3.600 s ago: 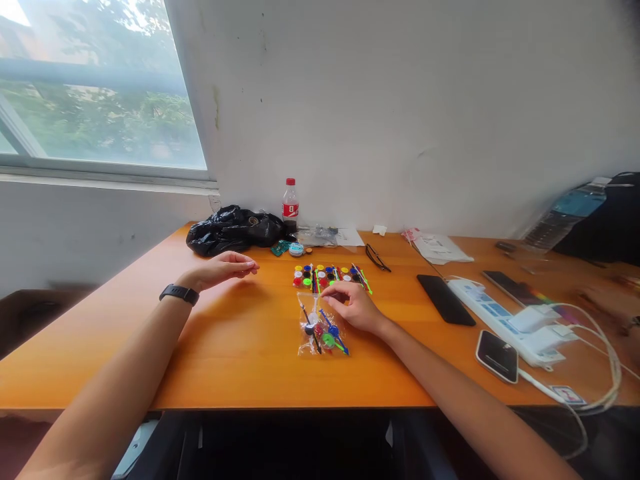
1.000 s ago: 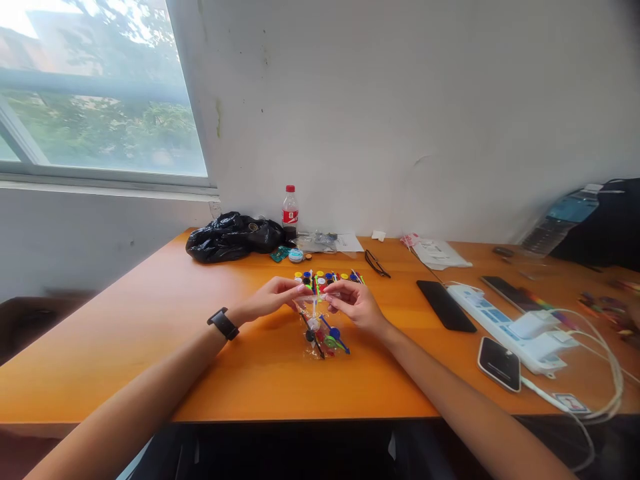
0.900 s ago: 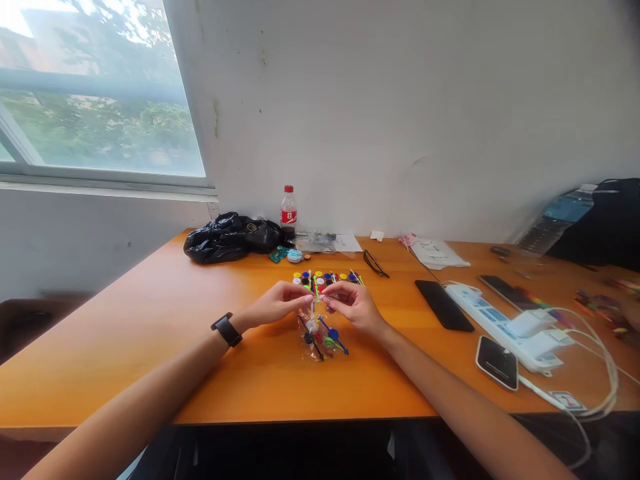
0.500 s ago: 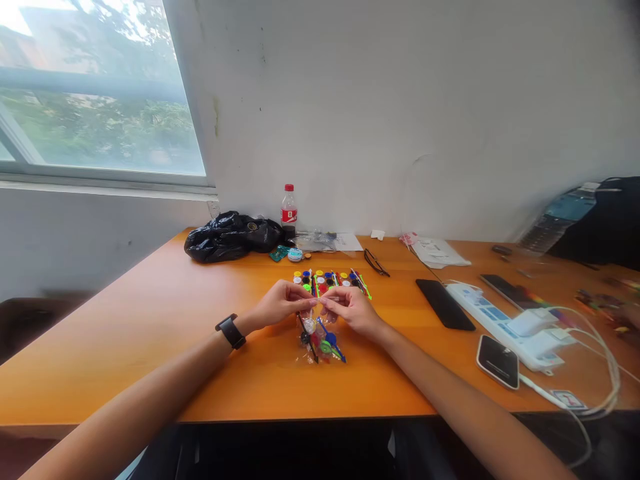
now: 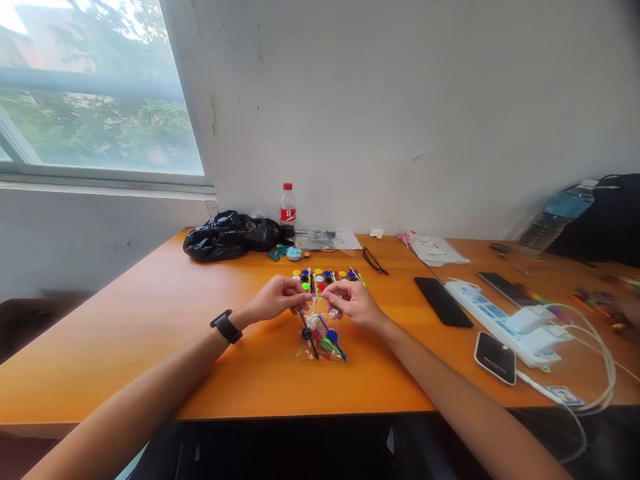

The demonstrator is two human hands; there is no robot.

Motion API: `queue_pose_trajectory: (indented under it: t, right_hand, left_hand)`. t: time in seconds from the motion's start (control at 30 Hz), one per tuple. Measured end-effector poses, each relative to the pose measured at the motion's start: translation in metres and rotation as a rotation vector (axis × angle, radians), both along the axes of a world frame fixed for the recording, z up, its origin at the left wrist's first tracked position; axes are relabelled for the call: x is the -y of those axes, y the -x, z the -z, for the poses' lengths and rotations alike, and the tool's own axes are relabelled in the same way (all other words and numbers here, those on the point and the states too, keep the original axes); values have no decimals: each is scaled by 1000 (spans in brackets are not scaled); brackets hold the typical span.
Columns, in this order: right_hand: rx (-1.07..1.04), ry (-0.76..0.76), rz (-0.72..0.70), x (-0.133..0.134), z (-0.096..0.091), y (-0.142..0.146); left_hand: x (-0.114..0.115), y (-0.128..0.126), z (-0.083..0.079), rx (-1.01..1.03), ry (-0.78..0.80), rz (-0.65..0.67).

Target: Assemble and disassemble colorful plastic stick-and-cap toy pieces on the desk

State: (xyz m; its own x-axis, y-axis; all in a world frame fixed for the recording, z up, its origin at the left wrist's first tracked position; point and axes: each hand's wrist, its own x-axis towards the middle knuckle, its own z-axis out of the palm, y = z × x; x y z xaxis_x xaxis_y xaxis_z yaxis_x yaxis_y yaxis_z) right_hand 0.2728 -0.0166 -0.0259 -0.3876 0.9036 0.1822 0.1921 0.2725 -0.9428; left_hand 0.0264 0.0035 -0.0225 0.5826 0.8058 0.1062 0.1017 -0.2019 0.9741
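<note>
A clear plastic bag (image 5: 319, 320) hangs upright between my two hands, pinched at its top edge. My left hand (image 5: 281, 298) is closed on the left corner, thumb against fingers. On the right corner my right hand (image 5: 353, 303) pinches in the same way. Inside the bag lie a black arrow-shaped piece (image 5: 309, 335), a blue arrow-shaped piece (image 5: 332, 337) and a green piece (image 5: 327, 345), with white and red bits partly hidden. Just beyond my hands are rows of coloured round pieces (image 5: 320, 273) with coloured arrows beside them, partly covered by my fingers.
At the back stand a black plastic bag (image 5: 230, 237) and a cola bottle (image 5: 287, 210); glasses (image 5: 375, 261) lie nearby. To the right are a black phone (image 5: 443, 302), a power strip (image 5: 493, 323) with cables, and a white device (image 5: 495, 359). A blurred hand (image 5: 629, 310) shows at the far right.
My hands have moved slightly apart along the top edge of the clear bag, and its mouth shows wider between them. The coloured pieces on the table stay where they were.
</note>
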Motion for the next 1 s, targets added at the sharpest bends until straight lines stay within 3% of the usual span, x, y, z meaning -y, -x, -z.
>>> queue_pose_trajectory:
  t: [0.23, 0.43, 0.5, 0.67, 0.9, 1.0]
  right_hand:
    - [1, -61, -17, 7, -1, 6]
    - [17, 105, -169, 4, 6, 0]
    - [-12, 112, -155, -1, 7, -4]
    - [-33, 127, -145, -7, 2, -13]
    - [-83, 309, -295, -2, -3, -13]
    - [-237, 294, -134, -10, -13, -18]
  left_hand:
    - [6, -4, 0, 30, -73, 35]
    - [3, 1, 2, -44, -89, -9]
    - [-1, 5, 1, -56, -119, -65]
    - [-14, 19, -1, -37, -236, -350]
    - [-38, 44, 15, 14, -202, -484]
    - [-47, 49, 23, -51, -242, -544]
